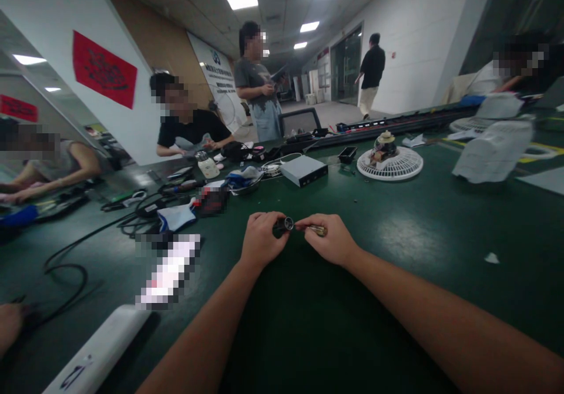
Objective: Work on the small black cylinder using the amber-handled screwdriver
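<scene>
My left hand (263,239) is closed around a small dark cylindrical part (288,224), its round end facing right. Just to the right, my right hand (331,239) pinches a small brass-coloured piece (318,229), too small to name surely. The fingertips of my right hand are close to the round end of the cylinder. Both hands are raised over the green tabletop (308,335), forearms reaching in from below.
Ahead stand a grey box (304,169) and a white fan grille (390,164) with a motor. At the left lie a pixelated screen (171,270), a white bar-shaped device (99,350) and black cables (66,253). Another person's hand (9,326) shows at the left edge.
</scene>
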{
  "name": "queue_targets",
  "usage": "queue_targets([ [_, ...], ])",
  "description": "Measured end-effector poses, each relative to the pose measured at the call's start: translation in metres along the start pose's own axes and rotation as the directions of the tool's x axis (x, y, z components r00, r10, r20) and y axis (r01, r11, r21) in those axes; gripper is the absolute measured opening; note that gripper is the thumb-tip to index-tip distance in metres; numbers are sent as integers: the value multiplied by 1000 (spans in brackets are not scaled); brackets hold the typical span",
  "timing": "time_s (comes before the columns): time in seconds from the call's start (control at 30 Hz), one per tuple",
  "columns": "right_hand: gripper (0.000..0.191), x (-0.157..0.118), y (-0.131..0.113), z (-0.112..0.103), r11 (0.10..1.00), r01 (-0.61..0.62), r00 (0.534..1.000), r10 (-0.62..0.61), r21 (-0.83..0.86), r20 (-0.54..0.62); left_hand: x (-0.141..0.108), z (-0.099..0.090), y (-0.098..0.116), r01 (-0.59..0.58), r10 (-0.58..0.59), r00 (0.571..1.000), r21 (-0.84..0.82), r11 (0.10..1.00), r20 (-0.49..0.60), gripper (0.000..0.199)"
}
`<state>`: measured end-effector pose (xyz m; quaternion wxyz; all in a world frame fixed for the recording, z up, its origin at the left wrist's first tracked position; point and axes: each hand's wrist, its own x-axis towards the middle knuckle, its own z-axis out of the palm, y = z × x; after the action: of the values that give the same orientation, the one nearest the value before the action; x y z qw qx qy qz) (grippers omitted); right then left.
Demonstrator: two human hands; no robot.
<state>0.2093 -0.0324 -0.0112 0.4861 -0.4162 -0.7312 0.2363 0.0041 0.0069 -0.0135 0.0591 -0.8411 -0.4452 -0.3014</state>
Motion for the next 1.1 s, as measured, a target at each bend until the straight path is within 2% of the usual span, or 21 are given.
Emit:
queue_targets([
  [0.2,31,1,3,0,997,-64,998,64,-43,-7,0,-2,2,1,-1,1000,20,1000,-13,21],
  [0.4,29,0,3,1,994,-88,995,85,60,49,-1,-1,0,-6,6,1000,5,1000,-11,23],
  [0.5,31,0,3,2,993,-77,997,75,87,19,-1,0,-1,-9,9,1000,1,1000,-10,22],
  [0.63,30,2,6,2,995,-95,995,95,20,-24,-1,0,0,-15,15,1000,9,1000,-10,19],
  [0.73,28,2,6,1,991,-134,991,134,13,25,-1,-1,0,-14,15,1000,21,1000,-9,19],
  [0.87,29,1,6,2,986,-140,988,133,92,78,-1,-1,-1,-13,13,1000,13,1000,-19,22],
  [1.0,32,1,5,4,981,-121,992,116,154,40,0,0,-2,-15,15,1000,3,1000,-26,22],
  [1.1,31,2,6,4,988,-109,994,109,106,4,0,0,-1,-28,28,999,0,1000,-21,21],
])
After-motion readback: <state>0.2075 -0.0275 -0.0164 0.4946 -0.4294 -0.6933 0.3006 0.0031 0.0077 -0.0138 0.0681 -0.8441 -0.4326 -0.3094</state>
